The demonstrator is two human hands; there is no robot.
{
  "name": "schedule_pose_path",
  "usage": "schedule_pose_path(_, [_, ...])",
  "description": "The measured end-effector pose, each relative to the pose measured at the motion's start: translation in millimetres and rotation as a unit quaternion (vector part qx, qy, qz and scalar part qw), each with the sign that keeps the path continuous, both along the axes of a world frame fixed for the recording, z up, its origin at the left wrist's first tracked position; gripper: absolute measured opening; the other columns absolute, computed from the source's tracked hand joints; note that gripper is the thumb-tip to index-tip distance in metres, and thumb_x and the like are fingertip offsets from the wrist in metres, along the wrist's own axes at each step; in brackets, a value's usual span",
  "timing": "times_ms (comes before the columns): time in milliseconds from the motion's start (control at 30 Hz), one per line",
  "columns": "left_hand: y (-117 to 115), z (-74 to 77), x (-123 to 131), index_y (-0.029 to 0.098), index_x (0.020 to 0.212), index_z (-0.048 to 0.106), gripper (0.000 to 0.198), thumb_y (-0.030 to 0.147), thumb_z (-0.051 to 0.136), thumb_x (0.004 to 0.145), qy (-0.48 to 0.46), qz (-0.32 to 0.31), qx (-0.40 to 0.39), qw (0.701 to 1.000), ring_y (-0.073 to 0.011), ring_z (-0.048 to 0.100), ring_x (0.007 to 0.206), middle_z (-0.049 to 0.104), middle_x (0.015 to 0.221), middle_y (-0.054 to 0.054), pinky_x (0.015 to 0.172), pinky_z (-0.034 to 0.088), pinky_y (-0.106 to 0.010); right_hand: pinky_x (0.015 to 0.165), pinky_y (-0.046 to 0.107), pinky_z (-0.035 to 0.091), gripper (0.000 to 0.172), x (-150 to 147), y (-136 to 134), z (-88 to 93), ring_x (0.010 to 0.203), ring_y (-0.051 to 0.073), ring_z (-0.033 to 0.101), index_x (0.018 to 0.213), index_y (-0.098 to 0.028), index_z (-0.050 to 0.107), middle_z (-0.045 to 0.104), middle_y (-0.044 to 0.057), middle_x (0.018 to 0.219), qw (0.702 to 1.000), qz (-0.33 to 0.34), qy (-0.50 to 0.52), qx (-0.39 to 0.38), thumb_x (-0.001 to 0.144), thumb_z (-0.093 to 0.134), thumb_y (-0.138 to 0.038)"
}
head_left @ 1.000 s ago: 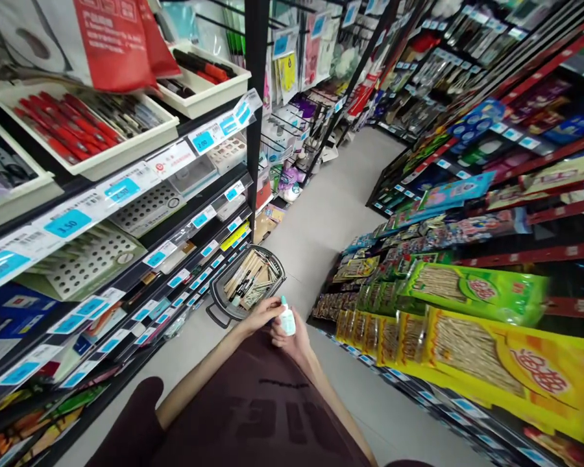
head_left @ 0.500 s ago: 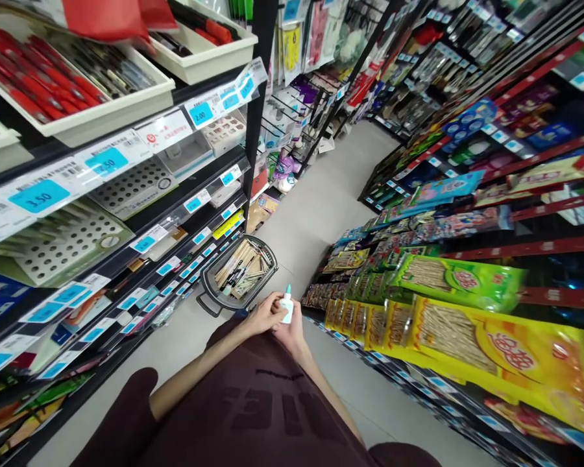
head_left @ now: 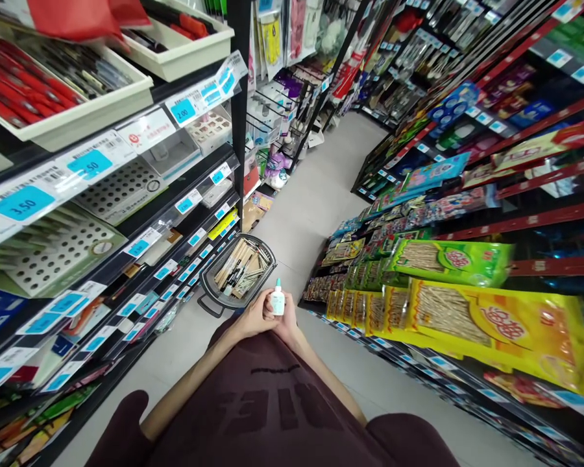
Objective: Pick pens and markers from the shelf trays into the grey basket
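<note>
Close in front of my dark maroon shirt, a small white bottle (head_left: pixel 277 303) with a pointed teal cap is held upright, its label turned toward me. My right hand (head_left: pixel 288 322) wraps it from behind and the right side. At its left side, my left hand (head_left: pixel 256 316) grips it with bent fingers; some of its fingertips are hidden. Just beyond my hands, a dark grey basket (head_left: pixel 207 285) stands on the floor, holding several wooden sticks, brushes and pens.
On the left, a shelf (head_left: pixel 97 162) carries trays of pens, boxes and blue price tags. Yellow snack packs (head_left: pixel 506 331) and a green pack (head_left: pixel 452 257) jut out from the right shelves. Between them the grey floor (head_left: pixel 316 188) of the aisle runs ahead.
The bottle has turned from slightly tilted to upright, with its label now facing me. My left fingers, earlier across its front, have moved to its side. The view has shifted slightly.
</note>
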State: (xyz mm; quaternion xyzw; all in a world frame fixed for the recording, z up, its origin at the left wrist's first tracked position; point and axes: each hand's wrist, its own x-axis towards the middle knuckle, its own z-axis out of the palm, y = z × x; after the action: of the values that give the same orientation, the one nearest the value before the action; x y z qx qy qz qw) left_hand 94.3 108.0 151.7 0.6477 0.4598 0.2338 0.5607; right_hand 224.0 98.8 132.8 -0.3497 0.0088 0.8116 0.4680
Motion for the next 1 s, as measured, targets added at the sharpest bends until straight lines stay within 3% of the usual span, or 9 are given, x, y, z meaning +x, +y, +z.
schedule_pose_path(433, [6.3, 1.3, 7.0, 0.021, 0.126, 0.049, 0.060, 0.013, 0.065, 0.068, 0.007, 0.017, 0.051, 0.999, -0.0199, 0.061, 0.103, 0.061, 0.115, -0.006, 0.090, 0.051, -0.032, 0.053, 0.025, 0.047, 0.026, 7.5, 0.0, 7.4, 0.054, 0.015, 0.050, 0.080, -0.017, 0.060, 0.058, 0.001, 0.061, 0.998, -0.045, 0.029, -0.029, 0.081, 0.052, -0.042])
schedule_pose_path(733, [12.3, 25.2, 6.1, 0.020, 0.121, 0.052, 0.055, 0.017, 0.074, 0.070, -0.033, 0.062, 0.122, 0.990, -0.0233, 0.059, 0.111, 0.060, 0.120, -0.009, 0.094, 0.051, -0.037, 0.057, 0.024, 0.048, 0.036, 10.6, 9.0, 45.9, 0.058, 0.014, 0.051, 0.091, -0.014, 0.063, 0.060, 0.002, 0.066, 0.997, -0.015, 0.073, 0.030, 0.092, 0.049, -0.048])
schedule_pose_path(1000, [12.1, 43.8, 4.6, 0.020, 0.121, 0.052, 0.058, 0.020, 0.077, 0.069, -0.069, 0.083, 0.142, 0.984, -0.0235, 0.059, 0.112, 0.059, 0.120, -0.009, 0.094, 0.051, -0.037, 0.060, 0.029, 0.050, 0.052, 11.9, 12.4, 72.7, 0.062, 0.017, 0.052, 0.091, -0.018, 0.065, 0.059, 0.003, 0.066, 0.996, 0.051, 0.018, 0.074, 0.091, 0.044, -0.065])
